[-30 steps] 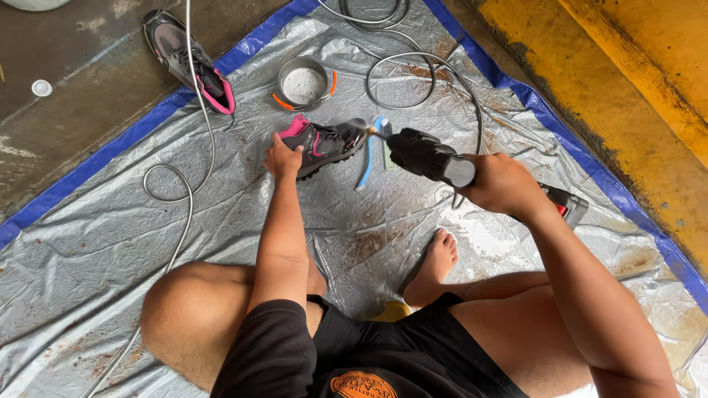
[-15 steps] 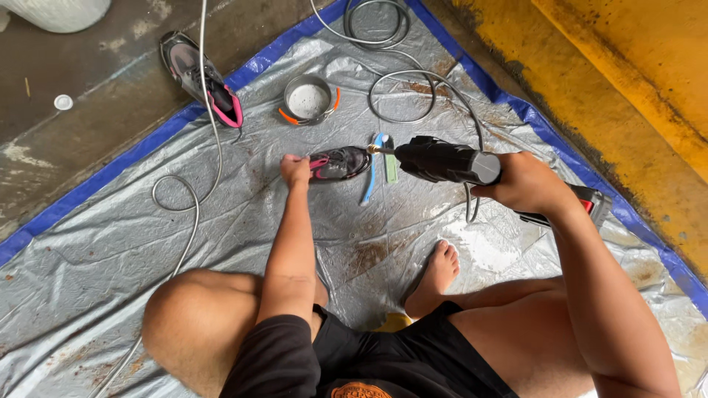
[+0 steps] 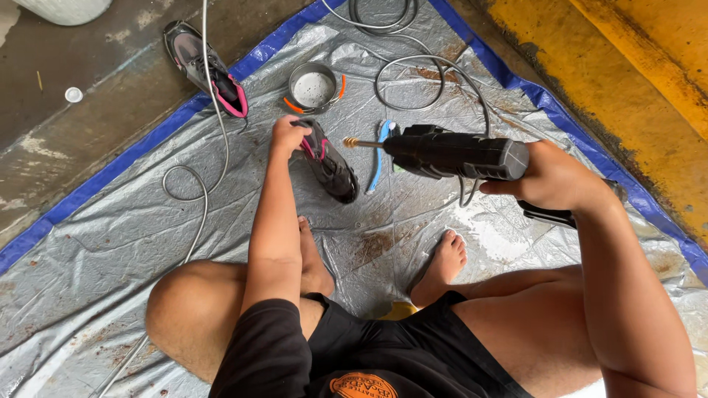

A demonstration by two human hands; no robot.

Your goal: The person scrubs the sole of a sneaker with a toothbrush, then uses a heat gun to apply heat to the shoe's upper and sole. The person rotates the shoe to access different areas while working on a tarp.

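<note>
Currently I am gripping the heel end of a black sports shoe with pink trim (image 3: 328, 158) in my left hand (image 3: 287, 136), fingers closed on it, pinning it against the wet silver plastic tarpaulin with a blue border (image 3: 110, 243). My right hand (image 3: 549, 177) is wrapped tight around the rear of a black pressure-washer spray gun (image 3: 457, 155), whose brass nozzle (image 3: 354, 142) is pointing at the shoe from just beside it.

Risks, as I judge them: the jet may strike my left fingers, since they are sitting close to the nozzle line. The shoe may skid on the slick tarpaulin because only one end is being held. The grey hose (image 3: 435, 74) is looping near my bare right foot (image 3: 442, 265) and could snag. A blue-handled brush (image 3: 380, 158) is lying beside the shoe, and a round metal tin (image 3: 313, 87) is standing beyond it; spray could scatter both. A second matching shoe (image 3: 206, 66) is lying well apart on the concrete floor.
</note>
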